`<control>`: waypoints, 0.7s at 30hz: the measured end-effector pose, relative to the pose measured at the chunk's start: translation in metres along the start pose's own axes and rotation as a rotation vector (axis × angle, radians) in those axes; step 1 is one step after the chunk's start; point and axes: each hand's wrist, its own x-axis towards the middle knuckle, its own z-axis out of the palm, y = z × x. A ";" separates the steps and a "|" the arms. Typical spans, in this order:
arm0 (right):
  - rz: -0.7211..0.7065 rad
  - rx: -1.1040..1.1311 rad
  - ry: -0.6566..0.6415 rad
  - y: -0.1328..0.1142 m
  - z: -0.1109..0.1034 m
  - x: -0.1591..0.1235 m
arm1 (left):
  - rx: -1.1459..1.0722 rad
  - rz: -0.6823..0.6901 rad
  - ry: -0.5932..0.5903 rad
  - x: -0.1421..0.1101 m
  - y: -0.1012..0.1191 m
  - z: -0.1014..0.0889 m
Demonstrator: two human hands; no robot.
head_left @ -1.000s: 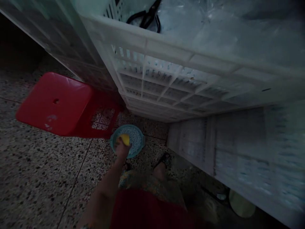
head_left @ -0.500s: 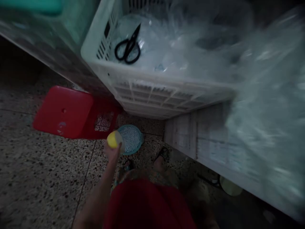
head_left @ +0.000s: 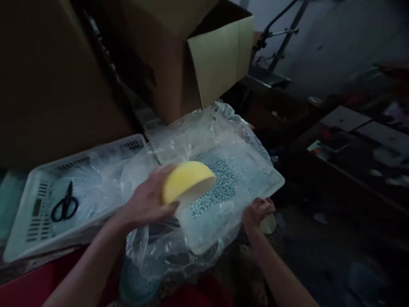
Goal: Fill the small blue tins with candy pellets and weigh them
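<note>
My left hand [head_left: 151, 198] is wrapped round a yellow bowl [head_left: 188, 177] with a pale inside. It is tilted, its mouth facing down and right over small bluish-white pellets [head_left: 220, 183]. These pellets lie in a shallow white tray [head_left: 277, 181] lined with clear plastic [head_left: 169, 260]. At the tray's near right edge my right hand [head_left: 258, 211] is closed with curled fingers, seemingly on the plastic liner; exactly what it grips is partly hidden. Below the plastic, a blue-green basin [head_left: 137, 283] shows on the floor.
Left of the tray stands a white slotted crate [head_left: 38, 209] with plastic bags and black scissors [head_left: 65, 204]. Behind are cardboard boxes [head_left: 220, 59] and a metal stand [head_left: 281, 47]. A red stool [head_left: 35, 281] is at lower left. The dark right side holds clutter.
The view has swung up from the floor to the tray. My left hand has lifted the yellow bowl from beside the basin to above the pellets. My right hand has come into sight.
</note>
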 end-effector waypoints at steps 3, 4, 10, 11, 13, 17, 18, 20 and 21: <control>-0.035 0.039 -0.099 0.001 -0.001 0.000 | 0.050 0.419 -0.339 0.050 0.051 0.110; -0.049 0.037 -0.130 0.001 -0.001 0.001 | 0.119 0.505 -0.427 0.063 0.054 0.145; -0.054 -0.025 -0.193 -0.006 -0.005 0.012 | 0.588 0.364 -0.389 0.057 0.017 0.225; -0.047 -0.030 -0.195 -0.008 -0.005 0.012 | 0.645 0.309 -0.391 0.045 0.013 0.221; -0.032 -0.046 -0.199 -0.012 -0.007 0.012 | 0.679 0.226 -0.413 0.020 0.010 0.213; -0.018 -0.084 -0.193 -0.015 -0.007 0.012 | 0.297 -0.100 -0.332 -0.002 0.009 0.218; -0.025 -0.091 -0.194 -0.015 -0.006 0.012 | 0.172 -0.201 -0.273 -0.001 0.008 0.223; -0.039 -0.107 -0.194 -0.013 -0.005 0.012 | -0.017 -0.352 -0.185 0.005 0.005 0.235; -0.045 -0.113 -0.191 -0.013 -0.004 0.012 | -0.079 -0.399 -0.174 0.008 0.004 0.241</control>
